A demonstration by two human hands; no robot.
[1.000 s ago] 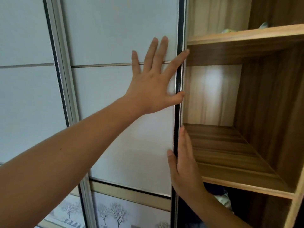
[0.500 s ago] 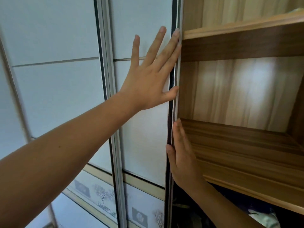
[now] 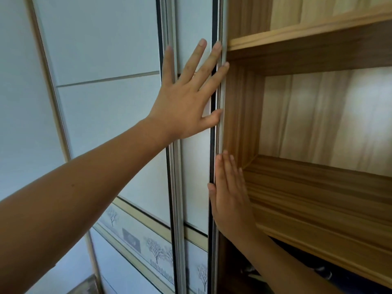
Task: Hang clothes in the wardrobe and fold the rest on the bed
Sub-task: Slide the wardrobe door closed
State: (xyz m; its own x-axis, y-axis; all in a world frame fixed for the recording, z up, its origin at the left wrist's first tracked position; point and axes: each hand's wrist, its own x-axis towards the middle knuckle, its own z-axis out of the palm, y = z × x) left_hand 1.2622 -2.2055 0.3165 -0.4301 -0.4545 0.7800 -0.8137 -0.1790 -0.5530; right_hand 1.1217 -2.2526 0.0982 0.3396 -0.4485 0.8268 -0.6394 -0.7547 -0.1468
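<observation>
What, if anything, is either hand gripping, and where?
Nothing is gripped. The left hand lies flat and open on the sliding door by its right edge; the right hand presses flat against that edge.

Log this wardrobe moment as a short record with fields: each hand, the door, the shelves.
left hand: flat, fingers spread, on the sliding door panel
right hand: flat against the door's edge, lower down
sliding door: white, only a narrow strip beside the other panel
wooden shelf: bare where visible
below shelf: dark items, unclear
clothes in hands: none
</observation>
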